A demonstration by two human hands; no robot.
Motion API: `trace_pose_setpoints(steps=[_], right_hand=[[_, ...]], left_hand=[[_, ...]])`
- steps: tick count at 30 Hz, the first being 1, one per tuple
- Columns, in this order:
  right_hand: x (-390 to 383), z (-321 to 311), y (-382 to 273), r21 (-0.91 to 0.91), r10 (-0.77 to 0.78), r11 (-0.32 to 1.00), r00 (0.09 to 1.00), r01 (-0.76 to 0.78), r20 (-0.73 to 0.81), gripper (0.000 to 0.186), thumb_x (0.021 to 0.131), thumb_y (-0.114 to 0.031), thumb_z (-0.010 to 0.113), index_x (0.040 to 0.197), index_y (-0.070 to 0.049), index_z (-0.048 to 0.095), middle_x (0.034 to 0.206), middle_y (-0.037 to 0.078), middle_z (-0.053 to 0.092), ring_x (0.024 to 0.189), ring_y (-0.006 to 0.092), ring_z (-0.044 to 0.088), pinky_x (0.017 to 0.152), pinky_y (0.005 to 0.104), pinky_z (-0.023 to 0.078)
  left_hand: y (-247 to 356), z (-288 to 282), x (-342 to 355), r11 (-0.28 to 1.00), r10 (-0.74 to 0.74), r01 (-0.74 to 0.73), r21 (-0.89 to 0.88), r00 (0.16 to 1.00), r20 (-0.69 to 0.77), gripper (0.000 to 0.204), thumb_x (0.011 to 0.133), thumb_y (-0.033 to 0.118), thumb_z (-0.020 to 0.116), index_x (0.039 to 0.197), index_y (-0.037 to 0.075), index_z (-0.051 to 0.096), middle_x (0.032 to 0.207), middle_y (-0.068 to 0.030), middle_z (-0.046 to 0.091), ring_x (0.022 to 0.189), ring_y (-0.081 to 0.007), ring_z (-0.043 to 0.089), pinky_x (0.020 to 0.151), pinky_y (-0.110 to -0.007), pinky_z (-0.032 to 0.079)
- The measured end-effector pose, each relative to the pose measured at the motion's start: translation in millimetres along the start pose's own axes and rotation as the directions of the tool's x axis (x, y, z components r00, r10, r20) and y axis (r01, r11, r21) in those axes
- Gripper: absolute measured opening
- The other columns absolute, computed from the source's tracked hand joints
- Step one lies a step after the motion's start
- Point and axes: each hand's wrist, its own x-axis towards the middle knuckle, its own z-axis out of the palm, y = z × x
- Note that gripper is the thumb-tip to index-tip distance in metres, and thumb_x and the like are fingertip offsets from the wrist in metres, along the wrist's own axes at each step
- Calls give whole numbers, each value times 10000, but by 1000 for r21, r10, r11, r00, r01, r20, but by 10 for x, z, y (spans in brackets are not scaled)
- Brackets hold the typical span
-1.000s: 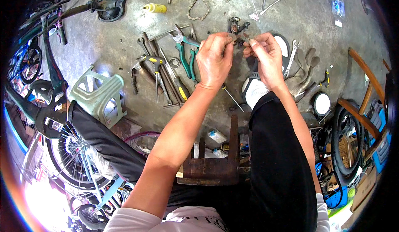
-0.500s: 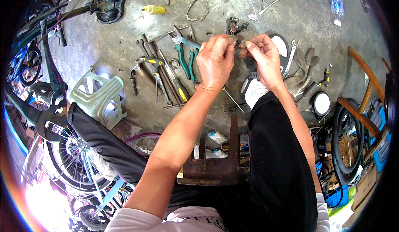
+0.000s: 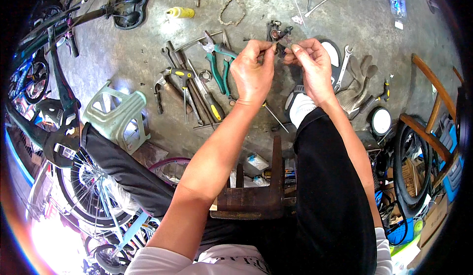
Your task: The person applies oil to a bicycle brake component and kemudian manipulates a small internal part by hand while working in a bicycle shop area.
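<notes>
My left hand (image 3: 253, 73) is closed in a pinch, thumb against forefinger, and what is between them is too small to name. A short gap to its right, my right hand (image 3: 315, 70) also pinches, with something small and dark at its fingertips that I cannot make out. Just beyond the fingers lies a dark metal part (image 3: 277, 30), which looks like a bicycle brake caliper, on the concrete floor. Green-handled pliers (image 3: 214, 64) lie left of my left hand. To the right of my right hand are a wrench (image 3: 344, 67) and a grey work glove (image 3: 358, 85).
Left of the hands lie a hammer (image 3: 172, 90) and a yellow-and-black screwdriver (image 3: 214, 106). A yellow bottle (image 3: 181, 12) and a chain (image 3: 231, 1) lie farther off. A pale green stool (image 3: 116, 110) and bicycle frame parts stand left; a tyre (image 3: 400, 176) and wooden chair frame (image 3: 433, 87) are right.
My fingertips have drawn slightly apart, the left hand shifting a little left. Both hands remain pinched near the dark metal part.
</notes>
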Motion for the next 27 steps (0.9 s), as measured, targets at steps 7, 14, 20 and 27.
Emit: trace_pose_setpoints(steps=[7, 14, 20, 27], right_hand=[[43, -14, 36, 55, 26, 998, 999, -23, -46, 125, 980, -99, 674, 1020, -1, 607, 965, 124, 717, 824, 172, 687, 776, 318, 569], [11, 9, 5, -58, 29, 998, 999, -30, -21, 116, 983, -84, 664, 1024, 5, 603, 957, 114, 709, 826, 168, 685, 775, 315, 572], [5, 20, 11, -57, 16, 998, 1000, -17, -18, 103, 968, -46, 674, 1005, 7, 594, 942, 86, 698, 824, 157, 688, 767, 288, 564], [-92, 95, -50, -582, -356, 762, 935, 283, -12, 160, 877, -13, 737, 942, 0, 592, 895, 77, 691, 780, 148, 684, 707, 298, 560]], left_hand=[[-9, -30, 2, 996, 83, -84, 36, 996, 12, 99, 863, 46, 766, 862, 24, 670, 810, -131, 723, 683, -235, 714, 644, -329, 555], [54, -13, -17, 1000, 21, -21, 7, 1000, 10, 103, 866, 59, 771, 876, 18, 677, 811, -130, 728, 710, -224, 729, 654, -325, 560], [50, 44, -17, 998, -17, 16, 58, 1000, 16, 152, 873, 104, 771, 898, 17, 649, 821, -140, 737, 733, -269, 743, 668, -361, 567], [-40, 0, -1, 991, -132, 133, 36, 991, -25, 190, 876, 110, 762, 928, 5, 611, 818, -160, 735, 731, -288, 743, 665, -381, 567]])
